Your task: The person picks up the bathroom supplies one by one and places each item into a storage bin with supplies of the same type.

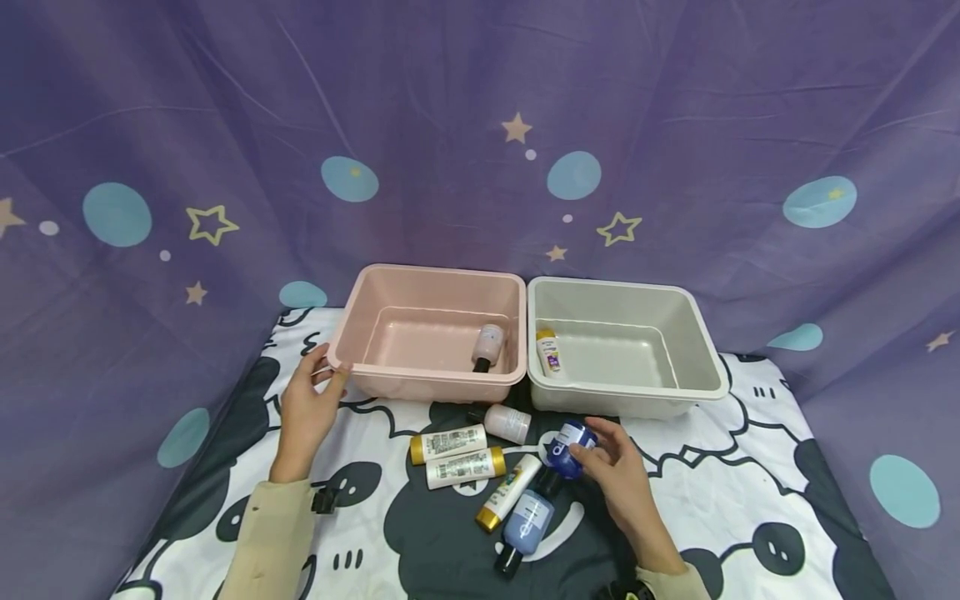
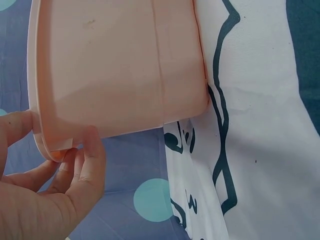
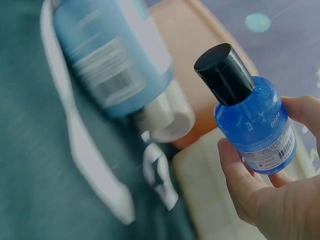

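Note:
My left hand (image 1: 309, 412) grips the near left corner of the pink bin (image 1: 427, 383), thumb on the rim and fingers beneath it in the left wrist view. A dark blue bottle with a black cap (image 3: 257, 125) is held between the thumb and fingers of my right hand (image 1: 618, 471), cap pointing toward me. Beside it on the cloth lie a light blue bottle (image 1: 528, 523), a white tube with a gold cap (image 1: 510, 492), two more gold-capped tubes (image 1: 453, 442) and a pale pink bottle (image 1: 507, 423).
Inside the pink bin lies a pale pink bottle (image 1: 489, 343) with a black cap. The adjoining off-white bin (image 1: 630, 398) contains a small yellow-capped tube (image 1: 548, 352). A purple patterned curtain (image 1: 450, 125) hangs behind both bins. Sheep-print cloth (image 1: 720, 492) covers the table.

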Available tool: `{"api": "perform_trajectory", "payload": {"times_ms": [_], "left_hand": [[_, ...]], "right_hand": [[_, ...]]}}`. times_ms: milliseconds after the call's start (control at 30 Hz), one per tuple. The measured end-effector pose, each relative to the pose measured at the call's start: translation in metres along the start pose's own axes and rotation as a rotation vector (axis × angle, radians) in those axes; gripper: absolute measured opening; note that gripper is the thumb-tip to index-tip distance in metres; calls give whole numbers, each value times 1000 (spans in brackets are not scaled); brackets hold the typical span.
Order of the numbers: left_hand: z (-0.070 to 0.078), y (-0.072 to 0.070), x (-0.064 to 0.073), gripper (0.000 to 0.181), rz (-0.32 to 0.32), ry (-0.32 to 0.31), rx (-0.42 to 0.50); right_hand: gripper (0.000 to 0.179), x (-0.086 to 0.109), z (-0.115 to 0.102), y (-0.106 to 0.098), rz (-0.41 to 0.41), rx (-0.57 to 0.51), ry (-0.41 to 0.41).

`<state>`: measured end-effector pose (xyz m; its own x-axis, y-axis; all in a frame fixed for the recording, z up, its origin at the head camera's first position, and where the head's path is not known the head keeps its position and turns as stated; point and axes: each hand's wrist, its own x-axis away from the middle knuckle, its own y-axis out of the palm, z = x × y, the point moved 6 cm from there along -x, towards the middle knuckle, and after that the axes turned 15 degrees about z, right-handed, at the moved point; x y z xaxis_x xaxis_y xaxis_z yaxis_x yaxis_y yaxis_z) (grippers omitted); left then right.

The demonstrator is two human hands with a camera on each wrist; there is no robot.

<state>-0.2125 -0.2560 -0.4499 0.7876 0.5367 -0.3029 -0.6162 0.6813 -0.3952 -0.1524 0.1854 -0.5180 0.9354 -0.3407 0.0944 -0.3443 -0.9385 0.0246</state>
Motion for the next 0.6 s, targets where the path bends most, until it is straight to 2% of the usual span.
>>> {"api": "perform_trajectory", "payload": {"times_ms": [167,300,600], "left_hand": [[-1,-1,0,54,0,-3,-4],[-1,-1,0,54,3,-9,-5],[-2,1,-1,53,-1,-10,-5]], "right_hand": [[51,6,-23,8,-52,-115,-41],[52,8,-41,14,-87,-164,-103],[52,-2,-82,28,-124,-162,-159]]}}
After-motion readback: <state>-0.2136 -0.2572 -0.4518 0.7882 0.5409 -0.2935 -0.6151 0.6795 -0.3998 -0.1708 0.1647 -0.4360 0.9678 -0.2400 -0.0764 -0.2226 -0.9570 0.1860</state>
